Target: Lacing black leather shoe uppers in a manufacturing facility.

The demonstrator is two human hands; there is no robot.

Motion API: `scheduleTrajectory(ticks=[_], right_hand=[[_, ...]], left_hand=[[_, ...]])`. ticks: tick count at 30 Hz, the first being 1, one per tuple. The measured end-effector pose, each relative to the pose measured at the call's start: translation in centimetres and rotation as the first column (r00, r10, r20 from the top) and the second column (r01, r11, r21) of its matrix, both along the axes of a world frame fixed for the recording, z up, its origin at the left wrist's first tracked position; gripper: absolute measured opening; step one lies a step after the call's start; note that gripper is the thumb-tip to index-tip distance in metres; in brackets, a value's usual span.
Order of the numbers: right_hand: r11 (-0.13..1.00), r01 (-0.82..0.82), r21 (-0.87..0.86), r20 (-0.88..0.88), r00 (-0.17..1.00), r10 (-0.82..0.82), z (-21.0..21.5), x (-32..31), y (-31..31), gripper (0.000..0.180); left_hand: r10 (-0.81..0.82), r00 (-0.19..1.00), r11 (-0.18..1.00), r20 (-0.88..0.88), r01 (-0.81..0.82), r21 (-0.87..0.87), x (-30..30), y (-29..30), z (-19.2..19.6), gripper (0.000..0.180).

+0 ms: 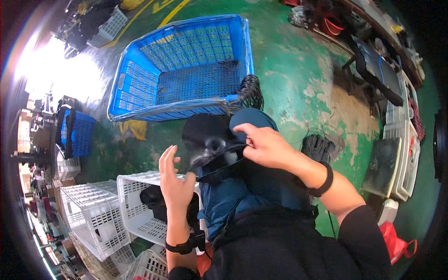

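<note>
A black fabric piece [212,151] with a rounded, cap-like end and a shiny patch lies across my lap; its exact kind is unclear. My right hand [268,147] pinches the piece's right edge between thumb and curled fingers, with the index finger reaching left above it. At its left side is my left hand [175,179], fingers raised and apart, the thumb close to the fabric's lower left edge. Whether that thumb touches it I cannot tell. Each wrist wears a black band. Beneath the piece are my blue-clad legs [228,196].
Ahead stands a large blue plastic crate [179,105], a bundle of black cords [250,92] hanging at its near right corner. White crates [88,198] stand at left, one with black items inside. A dark bundle [317,147] lies on the green floor at right, near a black-topped stool [375,70].
</note>
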State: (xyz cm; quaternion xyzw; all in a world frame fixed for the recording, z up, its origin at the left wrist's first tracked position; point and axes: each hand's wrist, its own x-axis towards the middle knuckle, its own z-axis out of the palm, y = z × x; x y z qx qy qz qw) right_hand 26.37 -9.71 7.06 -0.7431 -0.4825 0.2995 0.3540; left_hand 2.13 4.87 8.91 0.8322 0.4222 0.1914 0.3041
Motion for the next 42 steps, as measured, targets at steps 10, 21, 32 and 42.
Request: scheduleTrajectory(ticks=[10,21,32,42], right_hand=[[0.994,0.036,0.100,-0.492,0.870,0.018,3.5,-3.4,-1.3,0.052],[0.981,-0.055,0.189,-0.353,0.928,0.120,4.9,-1.0,0.4,0.037],[0.987,0.124,0.104,-0.232,0.968,-0.097,4.7,3.4,-2.0,0.030],[0.993,-0.018,-0.118,-0.208,0.978,-0.007,4.3,2.2,-1.4,0.027]], left_hand=[[0.533,0.650,0.193,0.542,0.531,-0.825,-3.6,-5.0,-5.1,0.041],[0.520,0.831,0.792,0.196,-0.555,0.254,-19.2,1.1,6.0,0.029],[0.751,0.587,0.638,-0.301,-0.532,0.556,-25.0,1.4,-8.8,0.031],[-0.512,0.288,0.840,-0.810,0.367,-0.400,-18.6,-1.1,-27.5,0.057]])
